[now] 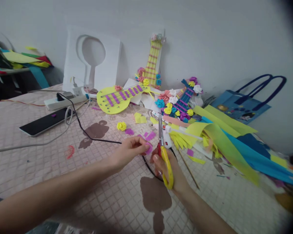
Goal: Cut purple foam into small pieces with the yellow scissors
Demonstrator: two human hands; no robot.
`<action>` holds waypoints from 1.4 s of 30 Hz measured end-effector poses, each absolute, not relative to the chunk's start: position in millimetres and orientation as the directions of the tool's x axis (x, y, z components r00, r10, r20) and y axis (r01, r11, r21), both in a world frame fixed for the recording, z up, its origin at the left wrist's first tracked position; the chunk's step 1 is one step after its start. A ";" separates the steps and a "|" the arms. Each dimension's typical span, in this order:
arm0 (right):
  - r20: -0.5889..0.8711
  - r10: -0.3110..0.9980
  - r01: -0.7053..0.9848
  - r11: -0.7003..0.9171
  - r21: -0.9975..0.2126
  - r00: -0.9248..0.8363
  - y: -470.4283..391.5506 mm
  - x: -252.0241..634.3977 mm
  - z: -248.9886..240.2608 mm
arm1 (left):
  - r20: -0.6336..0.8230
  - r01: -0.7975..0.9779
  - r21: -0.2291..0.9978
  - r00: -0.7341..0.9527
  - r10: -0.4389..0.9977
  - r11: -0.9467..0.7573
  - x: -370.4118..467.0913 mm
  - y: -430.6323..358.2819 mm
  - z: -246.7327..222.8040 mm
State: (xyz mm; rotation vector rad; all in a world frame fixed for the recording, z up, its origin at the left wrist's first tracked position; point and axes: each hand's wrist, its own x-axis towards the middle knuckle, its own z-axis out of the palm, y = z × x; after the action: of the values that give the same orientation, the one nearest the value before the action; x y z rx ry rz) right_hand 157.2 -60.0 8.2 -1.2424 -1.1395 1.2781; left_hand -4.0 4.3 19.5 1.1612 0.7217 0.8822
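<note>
Pinched between thumb and fingers, a small piece of purple paper (148, 149) is in my left hand (132, 150). My right hand (169, 167) grips yellow-handled scissors (160, 131), whose blades point away from me and look closed. The blade tips are apart from the paper. Loose purple paper scraps (150, 136) lie just beyond my left hand, near a yellow paper flower (121, 126). Behind the scissors, a white glue gun (167, 141) rests partly hidden by my right hand. A thin wooden stick (189, 170) lies to the right.
A yellow paper guitar (117, 100) and flower-covered instruments (183, 100) stand at the back. Yellow and blue crepe paper (229, 143) spreads over the right side, before a blue bag (244, 104). Left are a phone-like black slab (47, 122), power strip (63, 101) and black cable (102, 140).
</note>
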 end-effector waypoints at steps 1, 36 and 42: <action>-0.071 0.997 -0.049 -0.070 -0.996 0.027 -59.6 156.2 7.3 | -0.031 -0.197 0.970 0.485 0.874 0.144 -2.5 1.3 17.8; -0.154 0.981 0.367 -0.101 -0.925 -0.119 -64.0 161.9 1.9 | 0.071 -0.447 0.893 0.263 0.962 0.056 -10.2 20.5 19.9; -0.123 0.988 0.396 -0.074 -0.915 -0.098 -61.7 161.4 -0.9 | 0.065 -0.461 0.885 0.257 0.964 0.063 -8.4 17.3 22.2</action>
State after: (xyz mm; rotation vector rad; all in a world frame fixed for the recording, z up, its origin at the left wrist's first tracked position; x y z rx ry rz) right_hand 161.4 -61.7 -0.9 -1.5226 -1.5491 1.1597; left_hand -8.4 17.3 22.2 0.9661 0.6638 1.2051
